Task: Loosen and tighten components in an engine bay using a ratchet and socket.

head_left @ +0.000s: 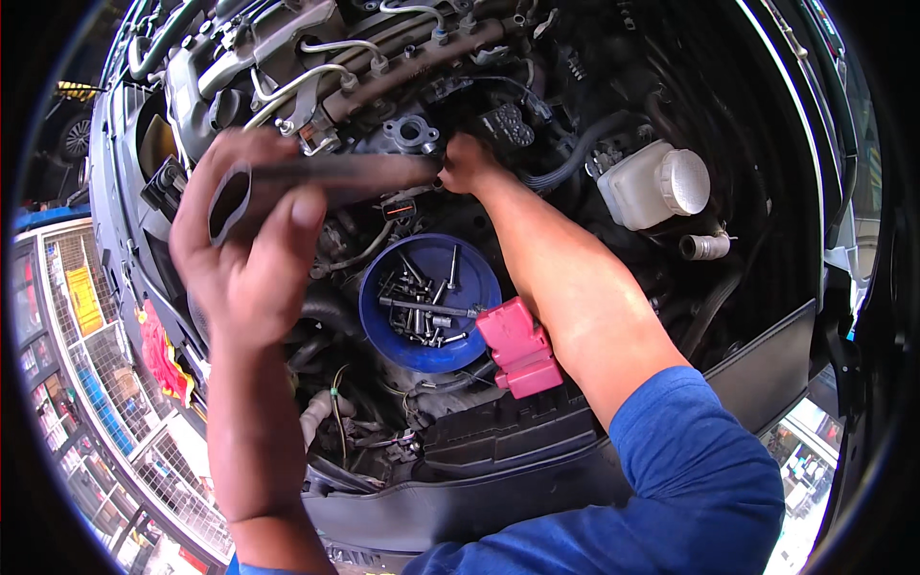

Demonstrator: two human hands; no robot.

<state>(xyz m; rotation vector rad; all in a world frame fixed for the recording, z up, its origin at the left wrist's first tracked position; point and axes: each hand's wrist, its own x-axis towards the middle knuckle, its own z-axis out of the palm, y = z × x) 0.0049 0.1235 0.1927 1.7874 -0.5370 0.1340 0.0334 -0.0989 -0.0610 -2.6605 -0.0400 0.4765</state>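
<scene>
My left hand (254,249) is raised over the left side of the engine bay, its fingers and thumb curled round a dark hollow tube (355,174). One open end of the tube faces left, beside my palm; motion smears it. Its other end reaches to my right hand (470,165), which is closed low among the engine parts. The right fingertips are partly hidden, so what they grip is unclear. Just behind the tube sits a grey metal flange (412,132) with a round opening. Nearer to me, a blue round bowl (374,331) holds several bolts and a long metal tool.
A pink-red plastic cover (522,350) sits against the bowl's right side, beneath my right forearm. White fluid reservoir (637,187) with a round cap stands at the right. Metal fuel lines (335,46) and a brownish rail (422,72) run along the back. The black front panel (460,513) lies nearest me.
</scene>
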